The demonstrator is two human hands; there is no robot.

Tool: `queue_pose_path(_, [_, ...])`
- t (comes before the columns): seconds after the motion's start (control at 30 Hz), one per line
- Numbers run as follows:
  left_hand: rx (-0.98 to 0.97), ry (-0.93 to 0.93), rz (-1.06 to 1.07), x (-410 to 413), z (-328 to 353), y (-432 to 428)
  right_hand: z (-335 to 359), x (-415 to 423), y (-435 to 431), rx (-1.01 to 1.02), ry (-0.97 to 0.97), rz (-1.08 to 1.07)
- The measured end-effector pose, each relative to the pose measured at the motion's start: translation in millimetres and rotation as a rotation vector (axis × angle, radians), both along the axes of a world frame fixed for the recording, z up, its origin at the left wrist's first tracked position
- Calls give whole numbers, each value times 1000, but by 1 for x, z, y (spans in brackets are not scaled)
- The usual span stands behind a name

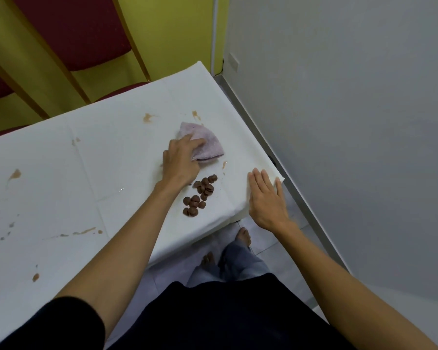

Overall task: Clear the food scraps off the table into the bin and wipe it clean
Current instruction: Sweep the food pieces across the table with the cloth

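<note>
A white table point(91, 157) carries a heap of several brown round food scraps point(200, 195) near its right corner. Just beyond the heap lies a folded pale pink cloth point(208, 144). My left hand point(181, 160) rests on the cloth's near left part, fingers laid over it, pressing it to the table. My right hand point(266, 198) is flat with fingers straight at the table's right corner, right of the scraps, holding nothing. Brown smears point(148, 117) and smaller brown stains point(84, 232) mark the tabletop. No bin is in view.
Dark red chairs with wooden frames point(68, 34) stand behind the table against a yellow-green wall. A grey wall point(352, 122) runs close along the table's right side. My bare feet point(243, 236) are on the tiled floor below the corner.
</note>
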State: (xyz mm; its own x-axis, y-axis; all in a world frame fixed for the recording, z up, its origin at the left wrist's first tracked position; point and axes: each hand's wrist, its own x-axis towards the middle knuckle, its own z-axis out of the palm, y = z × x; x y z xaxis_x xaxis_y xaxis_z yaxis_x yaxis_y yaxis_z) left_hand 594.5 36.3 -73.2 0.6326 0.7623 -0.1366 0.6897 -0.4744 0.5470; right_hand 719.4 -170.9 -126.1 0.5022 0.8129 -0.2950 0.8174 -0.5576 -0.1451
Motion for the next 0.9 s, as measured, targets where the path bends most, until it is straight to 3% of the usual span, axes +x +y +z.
queue_pose_path(0.13, [50, 142, -168, 3, -11, -13, 2, 1, 0, 0, 11, 3])
queue_pose_path(0.27, [56, 146, -188, -18, -15, -25, 2, -1, -1, 11, 17, -4])
queue_pose_path(0.43, [21, -1, 44, -37, -9, -26, 9, 2, -1, 55, 102, -17])
queue_pose_path(0.57, [50, -63, 243, -42, -5, -23, 23, -4, -2, 256, 212, -113])
queue_pose_path(0.73, [78, 18, 258, -32, -16, -23, 42, 0, -5, 520, 328, -315])
queue_pose_path(0.9, [56, 25, 304, -15, -21, -21, 47, 25, 2, 585, 388, -357])
